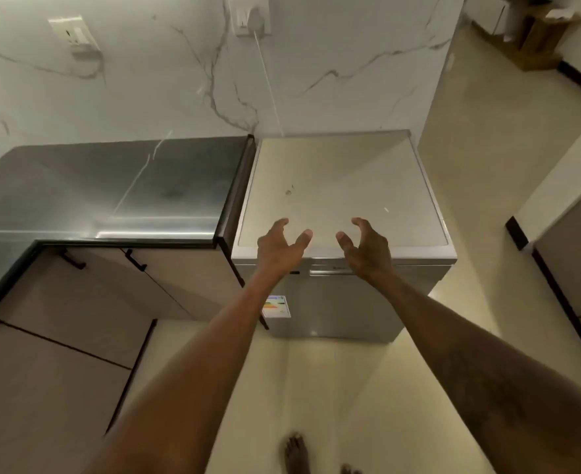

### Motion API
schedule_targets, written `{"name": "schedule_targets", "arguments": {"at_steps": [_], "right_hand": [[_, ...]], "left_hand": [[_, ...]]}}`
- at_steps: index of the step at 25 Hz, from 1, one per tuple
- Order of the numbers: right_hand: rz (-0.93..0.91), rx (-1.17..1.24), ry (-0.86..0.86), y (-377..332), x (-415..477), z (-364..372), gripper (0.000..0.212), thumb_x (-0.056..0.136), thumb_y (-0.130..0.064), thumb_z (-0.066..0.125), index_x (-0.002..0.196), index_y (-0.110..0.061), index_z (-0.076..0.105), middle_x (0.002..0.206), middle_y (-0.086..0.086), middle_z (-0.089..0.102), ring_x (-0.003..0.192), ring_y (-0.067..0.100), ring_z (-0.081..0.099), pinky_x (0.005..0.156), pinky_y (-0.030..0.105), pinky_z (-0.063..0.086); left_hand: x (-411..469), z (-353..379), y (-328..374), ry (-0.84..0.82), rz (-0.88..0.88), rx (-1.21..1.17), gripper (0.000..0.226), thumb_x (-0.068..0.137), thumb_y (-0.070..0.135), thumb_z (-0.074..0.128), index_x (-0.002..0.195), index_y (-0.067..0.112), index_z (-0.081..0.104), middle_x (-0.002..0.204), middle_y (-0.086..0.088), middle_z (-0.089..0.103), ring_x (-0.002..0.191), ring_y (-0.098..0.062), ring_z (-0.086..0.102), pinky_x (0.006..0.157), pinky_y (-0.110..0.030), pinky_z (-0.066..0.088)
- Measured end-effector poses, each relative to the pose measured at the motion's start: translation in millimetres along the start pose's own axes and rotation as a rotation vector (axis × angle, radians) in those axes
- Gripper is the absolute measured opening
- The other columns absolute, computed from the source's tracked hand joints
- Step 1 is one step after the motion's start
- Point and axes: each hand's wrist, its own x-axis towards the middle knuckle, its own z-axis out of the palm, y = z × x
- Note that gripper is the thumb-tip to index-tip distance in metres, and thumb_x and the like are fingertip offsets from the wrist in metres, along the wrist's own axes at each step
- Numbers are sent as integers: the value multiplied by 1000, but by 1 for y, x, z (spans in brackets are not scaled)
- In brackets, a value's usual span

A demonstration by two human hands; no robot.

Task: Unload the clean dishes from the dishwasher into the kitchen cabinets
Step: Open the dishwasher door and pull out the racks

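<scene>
Dishwasher (343,186) just right of counter (111,186) — cabinets (166,289) under counter, socket (249,15) on wall (145,80) behind dishwasher.

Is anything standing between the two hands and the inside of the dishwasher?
Yes. The door of the dishwasher is closed, so it blocks the inside. The left hand and the right hand are over its top front edge, holding nothing. Nothing visible lies between them and the handle strip below.
</scene>
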Motion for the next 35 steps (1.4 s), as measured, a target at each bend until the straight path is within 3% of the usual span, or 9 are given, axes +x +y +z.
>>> {"name": "schedule_targets", "arguments": {"at_steps": [3, 5, 7, 9, 13, 18, 24, 30, 35], "right_hand": [[189, 235, 30, 23, -3, 27, 42, 102, -38, 53, 134, -12, 57, 136, 9, 61, 120, 23, 59, 98, 33, 45], [365, 521, 36, 36, -5, 52, 33, 96, -40, 54, 113, -15, 66, 116, 11, 68, 100, 20, 63, 85, 31, 50], [585, 923, 64, 46, 7, 76, 49, 99, -39, 48, 129, -1, 60, 132, 28, 59, 123, 39, 58, 104, 48, 49], [772, 1292, 107, 56, 14, 96, 61, 108, -39, 38, 153, 2, 31, 157, 27, 31, 147, 37, 31, 122, 46, 26], [909, 1700, 212, 74, 33, 128, 71, 104, -51, 39, 156, -3, 25, 161, 16, 29, 151, 29, 26, 125, 41, 19], [914, 1796, 271, 96, 56, 134, 32, 104, -35, 48, 116, -9, 60, 120, 13, 60, 118, 25, 56, 117, 42, 36], [865, 1772, 253, 106, 52, 144, 18, 98, -23, 62, 99, -5, 64, 91, 9, 65, 89, 21, 65, 101, 35, 51], [852, 1762, 284, 106, 49, 151, 29, 96, -28, 66, 107, -1, 63, 98, 10, 65, 101, 22, 64, 110, 37, 46], [904, 1672, 343, 110, 52, 158, 66, 84, -34, 76, 137, 1, 54, 106, 12, 66, 106, 24, 66, 90, 36, 58]], "left_hand": [[10, 47, -30, 45, -186, -258, 45, 96, 58, 53, 106, 17, 69, 107, -4, 69, 103, -26, 62, 93, -37, 49], [20, 77, -49, 29, -375, -514, 45, 97, 57, 48, 74, 19, 57, 77, -3, 56, 73, -24, 53, 70, -34, 43], [32, 99, -58, -51, -598, -953, 43, 102, 54, 44, 99, 16, 63, 98, -9, 61, 86, -21, 61, 77, -35, 49], [43, 117, -64, -90, -703, -1294, 62, 107, 49, 35, 144, 1, 45, 143, -18, 51, 134, -29, 50, 113, -42, 38], [70, 148, -73, -42, -806, -1637, 70, 105, 52, 35, 149, -2, 38, 151, -20, 42, 144, -32, 39, 120, -44, 26], [90, 172, -94, 4, -815, -1740, 50, 101, 49, 50, 120, 3, 61, 116, -16, 60, 109, -28, 59, 112, -38, 41], [90, 181, -100, -32, -730, -1749, 35, 96, 42, 63, 89, 8, 64, 80, -7, 61, 83, -20, 61, 94, -32, 48], [89, 188, -94, 10, -768, -1704, 50, 94, 51, 62, 104, 2, 64, 92, -8, 64, 93, -19, 63, 89, -28, 55], [89, 191, -89, 94, -788, -1599, 74, 88, 54, 67, 132, -4, 57, 97, -11, 66, 90, -21, 67, 68, -29, 62]]}}
